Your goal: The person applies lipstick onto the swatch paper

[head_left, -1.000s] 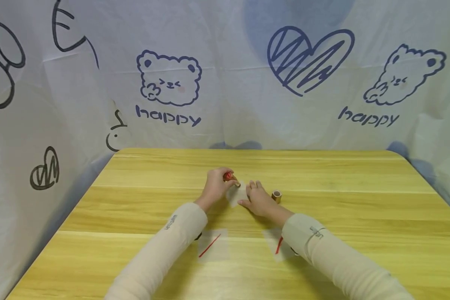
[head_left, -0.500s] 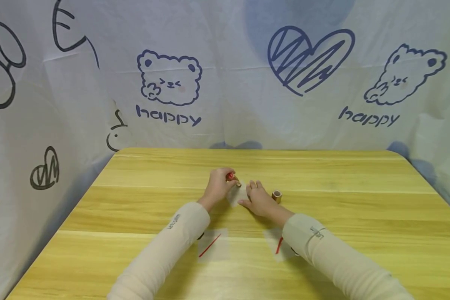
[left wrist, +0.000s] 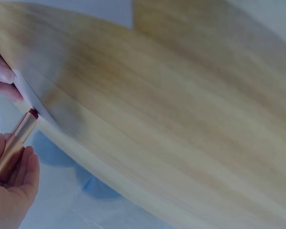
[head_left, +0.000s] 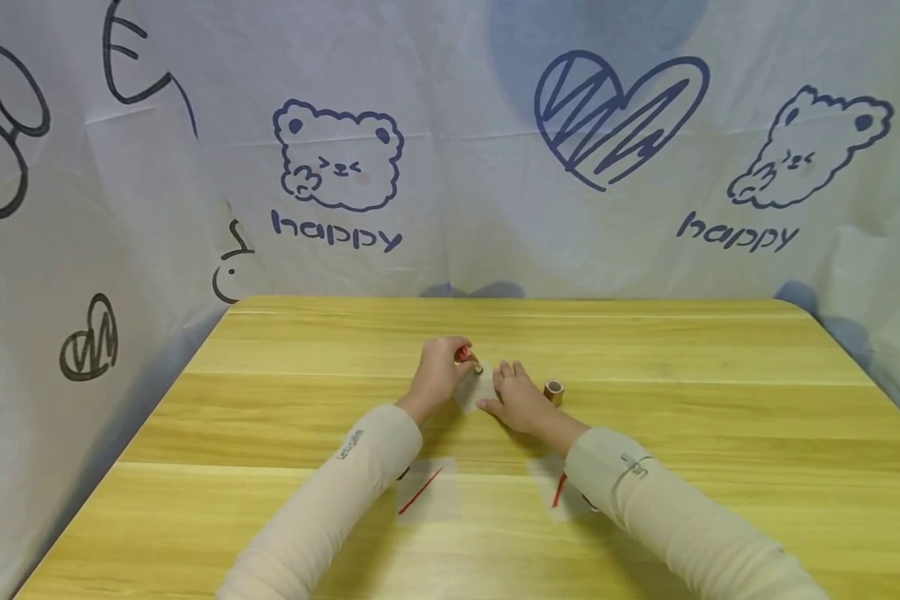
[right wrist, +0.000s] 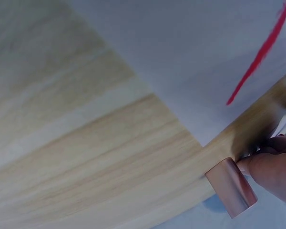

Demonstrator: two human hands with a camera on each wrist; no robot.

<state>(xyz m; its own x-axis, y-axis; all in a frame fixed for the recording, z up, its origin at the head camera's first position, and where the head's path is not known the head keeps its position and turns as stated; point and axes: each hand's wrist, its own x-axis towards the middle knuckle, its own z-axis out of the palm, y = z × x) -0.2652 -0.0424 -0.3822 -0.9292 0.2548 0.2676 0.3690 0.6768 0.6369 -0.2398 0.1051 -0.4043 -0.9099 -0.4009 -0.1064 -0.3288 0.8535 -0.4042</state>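
My left hand [head_left: 435, 379] grips a lipstick in a gold tube [left wrist: 23, 130], thumb on one side and curled fingers on the other. Its dark red tip [left wrist: 34, 113] is at a small white paper [head_left: 468, 397]; whether the two touch is hard to tell. The right hand [head_left: 522, 403] rests on that paper's right part with fingers extended, covering some of it. Just right of this hand, the coppery lipstick cap [head_left: 553, 392] stands upright on the table, and it shows larger as a shiny cap [right wrist: 231, 188] in the right wrist view. Any mark under the tip is hidden.
Nearer the body lie two more white papers, the left paper [head_left: 438, 500] and the right paper [head_left: 542, 479], each with a red stroke. The right sleeve [head_left: 637, 492] partly covers one. A wooden table [head_left: 720, 400] bears everything; a drawn-on white cloth [head_left: 465, 208] hangs behind.
Over the last second my left hand and the lipstick have shifted slightly to the right along the paper. The right hand, the cap and the papers keep their places.
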